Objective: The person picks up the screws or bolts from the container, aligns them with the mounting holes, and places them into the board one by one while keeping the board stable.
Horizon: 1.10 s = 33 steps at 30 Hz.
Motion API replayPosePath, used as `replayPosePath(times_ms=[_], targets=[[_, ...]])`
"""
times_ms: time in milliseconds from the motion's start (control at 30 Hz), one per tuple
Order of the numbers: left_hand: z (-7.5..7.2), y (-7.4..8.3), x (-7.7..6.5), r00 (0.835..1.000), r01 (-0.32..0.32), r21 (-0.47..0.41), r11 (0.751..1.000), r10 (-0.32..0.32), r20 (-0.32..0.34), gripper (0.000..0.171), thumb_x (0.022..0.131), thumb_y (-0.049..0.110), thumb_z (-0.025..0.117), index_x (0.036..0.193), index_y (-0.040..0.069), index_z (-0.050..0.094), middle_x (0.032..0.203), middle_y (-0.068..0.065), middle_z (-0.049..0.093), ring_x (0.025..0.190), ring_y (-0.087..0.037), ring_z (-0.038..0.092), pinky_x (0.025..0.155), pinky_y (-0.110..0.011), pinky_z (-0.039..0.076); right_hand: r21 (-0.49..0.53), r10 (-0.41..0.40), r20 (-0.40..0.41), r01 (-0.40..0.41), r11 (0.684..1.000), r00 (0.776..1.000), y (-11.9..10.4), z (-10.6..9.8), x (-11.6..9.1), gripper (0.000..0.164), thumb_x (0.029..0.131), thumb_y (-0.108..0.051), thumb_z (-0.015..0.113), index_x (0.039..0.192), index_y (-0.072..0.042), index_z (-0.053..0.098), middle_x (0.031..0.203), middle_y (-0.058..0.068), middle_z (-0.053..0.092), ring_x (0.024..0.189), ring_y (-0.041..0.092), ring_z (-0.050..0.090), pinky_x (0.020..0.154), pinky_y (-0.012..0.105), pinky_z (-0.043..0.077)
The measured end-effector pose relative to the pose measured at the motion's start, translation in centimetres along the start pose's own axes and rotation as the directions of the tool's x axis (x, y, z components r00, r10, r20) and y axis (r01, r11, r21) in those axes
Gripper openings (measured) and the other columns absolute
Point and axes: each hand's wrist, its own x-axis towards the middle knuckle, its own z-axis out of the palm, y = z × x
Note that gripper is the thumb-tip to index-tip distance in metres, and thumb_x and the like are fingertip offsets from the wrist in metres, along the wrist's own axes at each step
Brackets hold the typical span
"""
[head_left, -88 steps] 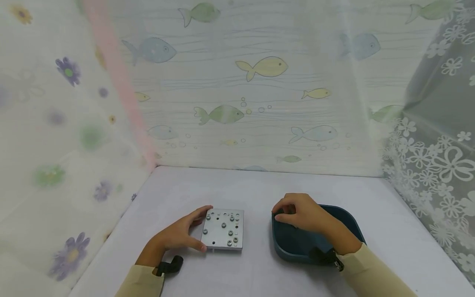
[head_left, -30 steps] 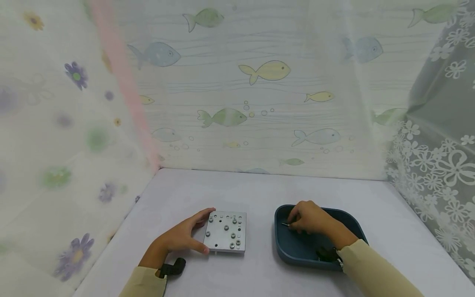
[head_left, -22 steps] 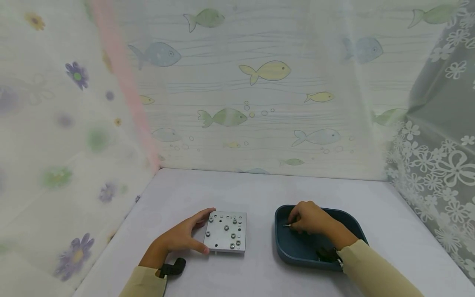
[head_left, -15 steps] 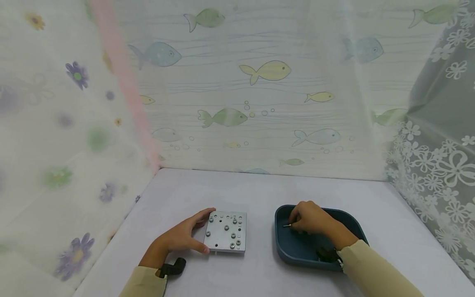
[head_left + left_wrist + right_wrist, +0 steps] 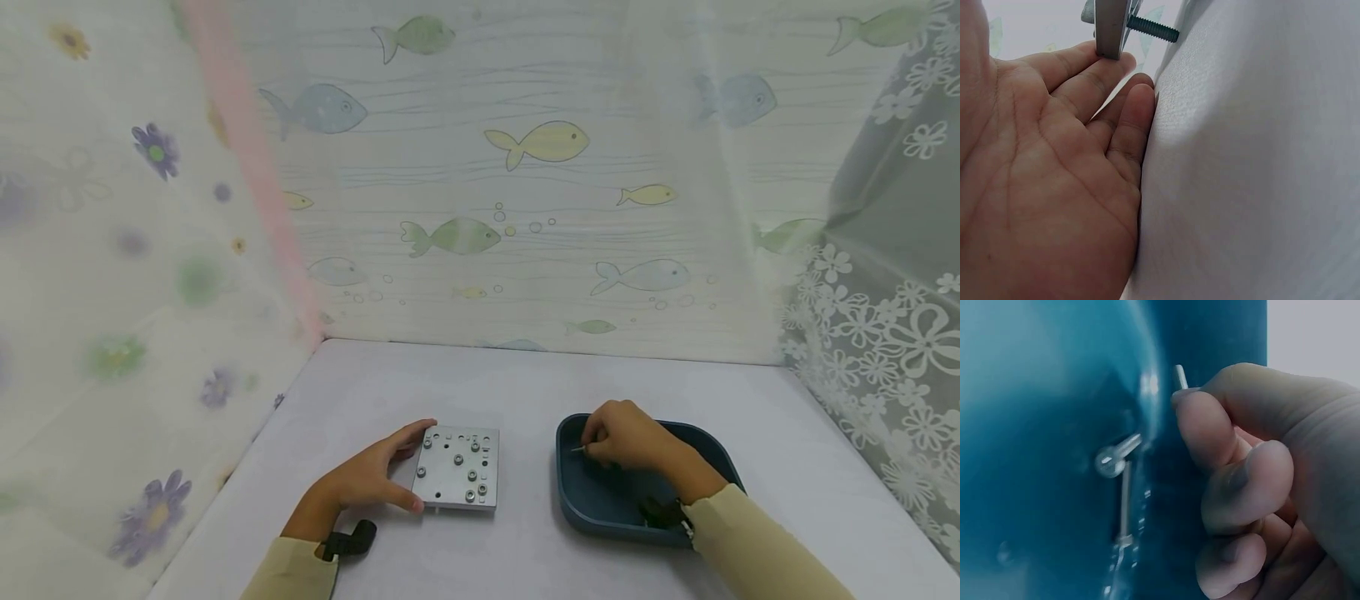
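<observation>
A square silver metal plate stands slightly raised on the white table, with several socket-head screws set in its top. One dark threaded shank juts from its underside in the left wrist view. My left hand holds the plate's left side, thumb at the near corner and fingers at the far one. Over the dark blue tray, my right hand pinches a thin silver screw between thumb and forefinger. Its tip sticks out to the left; the fingers hide the other end.
Inside the tray lie loose silver screws, one with a round head and another with a long shank. Patterned curtains hang behind the table and at both sides. Each wrist wears a small black camera.
From the tray's left rim my right hand has gone into the tray, and a screw now shows in its fingertips, lifted slightly in the last half second. The left hand keeps its hold.
</observation>
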Motion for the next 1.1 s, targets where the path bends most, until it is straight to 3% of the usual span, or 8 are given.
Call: replayPosePath(times_ms=[367,600,800,1100], targets=[[0.2,0.2,0.1,1.000,0.018,0.012,1.000,-0.018,-0.005,0.122,0.061,0.035,0.099,0.163,0.033,0.031,0.166,0.008,0.036,0.153,-0.029,0.036,0.128,-0.059,0.020,0.052,0.009,-0.047,-0.007,0.999,0.999,-0.9,-1.6,-0.4,0.009,0.096,-0.014,0.072,0.099,-0.008,0.077,0.066,-0.002,0.070,0.064,0.018,0.068,0.058,0.033,0.055],[0.2,0.0,0.1,1.000,0.020,0.005,1.000,-0.020,-0.005,0.122,0.062,0.035,0.099,0.163,0.033,0.031,0.166,0.008,0.036,0.153,-0.030,0.036,0.128,-0.060,0.019,0.056,0.033,-0.109,-0.027,0.998,0.994,-1.8,-2.4,-0.8,0.013,0.095,-0.019,0.072,0.103,-0.010,0.077,0.065,-0.001,0.070,0.061,0.026,0.067,0.054,0.033,0.052],[0.2,0.1,0.0,1.000,0.026,0.008,1.000,-0.026,-0.007,0.122,0.061,0.036,0.099,0.163,0.032,0.031,0.166,0.008,0.035,0.153,-0.031,0.036,0.128,-0.060,0.020,0.075,0.029,-0.171,-0.016,0.997,0.985,-2.8,-2.7,-1.0,0.010,0.095,-0.021,0.074,0.102,-0.015,0.077,0.064,-0.003,0.067,0.055,0.018,0.059,0.051,0.032,0.050],[0.2,0.2,0.0,0.999,0.037,0.026,0.999,-0.037,-0.020,0.123,0.061,0.038,0.099,0.163,0.033,0.030,0.167,0.004,0.035,0.153,-0.034,0.037,0.127,-0.060,0.021,0.092,-0.021,-0.209,0.041,0.995,0.978,-4.9,-2.7,-0.9,0.011,0.095,-0.024,0.074,0.103,-0.016,0.076,0.064,-0.006,0.067,0.058,0.016,0.058,0.055,0.029,0.050]])
